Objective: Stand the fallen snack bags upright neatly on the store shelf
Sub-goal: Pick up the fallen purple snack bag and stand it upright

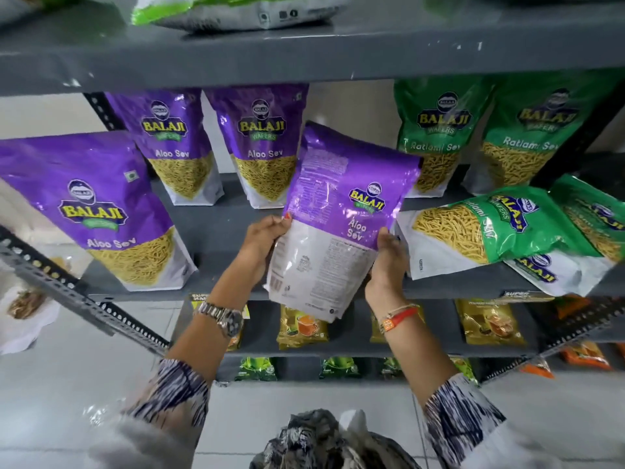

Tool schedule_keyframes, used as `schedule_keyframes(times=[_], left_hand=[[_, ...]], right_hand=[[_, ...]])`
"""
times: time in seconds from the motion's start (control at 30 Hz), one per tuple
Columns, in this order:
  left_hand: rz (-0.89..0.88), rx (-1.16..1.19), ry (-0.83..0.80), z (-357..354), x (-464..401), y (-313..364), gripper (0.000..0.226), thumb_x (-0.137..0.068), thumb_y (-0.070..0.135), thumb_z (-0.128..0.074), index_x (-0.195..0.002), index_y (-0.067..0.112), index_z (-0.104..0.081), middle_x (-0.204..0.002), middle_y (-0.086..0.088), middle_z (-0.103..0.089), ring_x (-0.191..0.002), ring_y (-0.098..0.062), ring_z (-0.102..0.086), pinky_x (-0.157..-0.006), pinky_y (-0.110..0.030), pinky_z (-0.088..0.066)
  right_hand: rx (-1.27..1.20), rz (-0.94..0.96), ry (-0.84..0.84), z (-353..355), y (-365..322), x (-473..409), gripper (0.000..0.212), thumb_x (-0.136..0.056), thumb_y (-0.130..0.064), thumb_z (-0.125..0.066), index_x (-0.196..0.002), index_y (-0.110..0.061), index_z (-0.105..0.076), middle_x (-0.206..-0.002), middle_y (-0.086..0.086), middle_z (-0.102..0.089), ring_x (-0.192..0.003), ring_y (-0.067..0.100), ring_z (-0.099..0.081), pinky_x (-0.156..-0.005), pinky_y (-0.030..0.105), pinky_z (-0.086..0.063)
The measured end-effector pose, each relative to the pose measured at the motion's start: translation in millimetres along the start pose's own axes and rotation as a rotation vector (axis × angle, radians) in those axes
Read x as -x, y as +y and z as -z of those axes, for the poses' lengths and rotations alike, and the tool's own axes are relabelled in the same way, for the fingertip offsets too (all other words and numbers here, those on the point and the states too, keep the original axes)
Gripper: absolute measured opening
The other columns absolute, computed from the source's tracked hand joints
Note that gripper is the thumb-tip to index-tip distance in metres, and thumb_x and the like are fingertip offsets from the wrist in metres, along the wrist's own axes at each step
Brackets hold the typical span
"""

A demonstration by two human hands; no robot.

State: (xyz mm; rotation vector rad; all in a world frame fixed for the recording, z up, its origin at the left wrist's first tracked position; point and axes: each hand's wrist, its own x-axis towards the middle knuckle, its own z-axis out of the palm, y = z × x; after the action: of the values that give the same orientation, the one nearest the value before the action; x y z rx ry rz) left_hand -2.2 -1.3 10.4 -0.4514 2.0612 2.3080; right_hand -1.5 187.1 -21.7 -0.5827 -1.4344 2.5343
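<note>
I hold a purple Aloo Sev bag [341, 211] in front of the grey shelf [209, 228], its printed back towards me, tilted a little to the right. My left hand [262, 245] grips its lower left edge and my right hand [389, 262] its lower right edge. Three purple Aloo Sev bags stand upright: one at the front left [91, 204] and two at the back [172, 143] [263, 143]. Two green Ratlami Sev bags [436, 130] [531, 137] stand at the back right. In front of them, green bags lie fallen on their sides [480, 231] [595, 221].
A perforated grey shelf post [77, 296] slants across the lower left. The shelf above [304, 52] carries a lying green and white bag [230, 8]. Lower shelves hold small yellow tea packets [302, 326] and green packets [257, 368]. Pale floor tiles lie below.
</note>
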Motion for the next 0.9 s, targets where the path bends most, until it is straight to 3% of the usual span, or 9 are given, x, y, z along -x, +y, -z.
schedule_keyframes(times=[0.1,0.23,0.33,0.43,0.53,0.63,0.73,0.8,0.9], left_hand=[[-0.059,0.046,-0.032,-4,24,-3,0.020,-0.082,0.017,-0.063,-0.064,0.018,-0.055,-0.068,0.008,-0.071,-0.067,-0.009,-0.064,-0.070,-0.024,-0.050],[-0.150,0.098,-0.135,-7,49,-4,0.021,-0.074,0.028,-0.070,-0.070,0.015,-0.054,-0.074,0.010,-0.071,-0.074,-0.008,-0.064,-0.074,-0.023,-0.051],[-0.196,0.121,-0.175,-11,64,-3,0.028,-0.061,0.039,-0.078,-0.066,0.020,-0.059,-0.077,0.010,-0.072,-0.075,-0.008,-0.064,-0.072,-0.021,-0.052],[-0.192,0.082,-0.026,-20,66,-9,0.023,-0.079,0.012,-0.065,-0.060,0.021,-0.057,-0.064,0.011,-0.071,-0.064,-0.006,-0.063,-0.071,-0.029,-0.048],[-0.285,-0.103,0.259,-28,68,-8,0.013,-0.074,0.003,-0.061,-0.080,0.015,-0.060,-0.068,0.008,-0.071,-0.063,-0.011,-0.065,-0.070,-0.040,-0.053],[-0.492,-0.135,0.523,-51,85,16,0.035,-0.072,0.014,-0.066,-0.104,0.011,-0.055,-0.097,0.001,-0.063,-0.079,-0.017,-0.064,-0.068,-0.019,-0.050],[-0.575,-0.205,0.456,-86,100,45,0.040,-0.072,0.035,-0.073,-0.104,0.018,-0.059,-0.098,0.006,-0.063,-0.086,-0.008,-0.063,-0.074,-0.013,-0.048],[-0.476,-0.294,0.400,-107,101,57,0.053,-0.066,0.047,-0.075,-0.107,0.017,-0.058,-0.093,0.010,-0.063,-0.086,-0.006,-0.062,-0.079,-0.019,-0.048],[-0.423,-0.622,0.414,-126,93,63,0.066,-0.066,0.058,-0.067,-0.105,0.006,-0.055,-0.094,-0.011,-0.068,-0.091,-0.030,-0.062,-0.080,-0.037,-0.048]], right_hand=[[0.040,0.096,-0.065,9,-21,7,0.026,-0.095,-0.019,-0.053,-0.071,-0.021,-0.063,-0.060,-0.015,-0.072,-0.060,0.000,-0.065,-0.067,0.025,-0.053],[0.019,0.137,-0.106,19,-42,16,0.027,-0.093,-0.023,-0.056,-0.069,-0.024,-0.067,-0.065,-0.011,-0.074,-0.071,0.014,-0.065,-0.083,0.043,-0.053],[-0.009,0.130,-0.127,28,-52,26,0.023,-0.093,-0.021,-0.056,-0.073,-0.021,-0.067,-0.066,-0.010,-0.074,-0.071,0.015,-0.064,-0.084,0.043,-0.053],[-0.015,0.140,-0.142,33,-57,34,0.021,-0.092,-0.016,-0.057,-0.073,-0.019,-0.066,-0.064,-0.009,-0.072,-0.067,0.011,-0.065,-0.076,0.035,-0.054],[0.038,0.185,-0.147,29,-61,41,0.023,-0.088,-0.011,-0.062,-0.068,-0.019,-0.069,-0.064,-0.007,-0.069,-0.070,0.013,-0.062,-0.074,0.031,-0.054],[0.161,0.257,-0.181,27,-55,48,0.018,-0.088,-0.014,-0.063,-0.072,-0.014,-0.072,-0.059,-0.010,-0.066,-0.061,0.005,-0.058,-0.066,0.027,-0.050],[0.245,0.346,-0.194,30,-46,53,0.019,-0.088,-0.024,-0.064,-0.086,-0.007,-0.074,-0.070,0.002,-0.069,-0.069,0.013,-0.061,-0.069,0.035,-0.051],[0.285,0.405,-0.193,33,-43,58,0.014,-0.089,-0.020,-0.063,-0.085,-0.010,-0.073,-0.070,-0.004,-0.069,-0.066,0.003,-0.063,-0.066,0.023,-0.052],[0.374,0.481,-0.214,34,-35,71,0.009,-0.088,-0.014,-0.064,-0.084,-0.011,-0.072,-0.069,-0.007,-0.067,-0.061,-0.008,-0.062,-0.060,0.011,-0.047]])
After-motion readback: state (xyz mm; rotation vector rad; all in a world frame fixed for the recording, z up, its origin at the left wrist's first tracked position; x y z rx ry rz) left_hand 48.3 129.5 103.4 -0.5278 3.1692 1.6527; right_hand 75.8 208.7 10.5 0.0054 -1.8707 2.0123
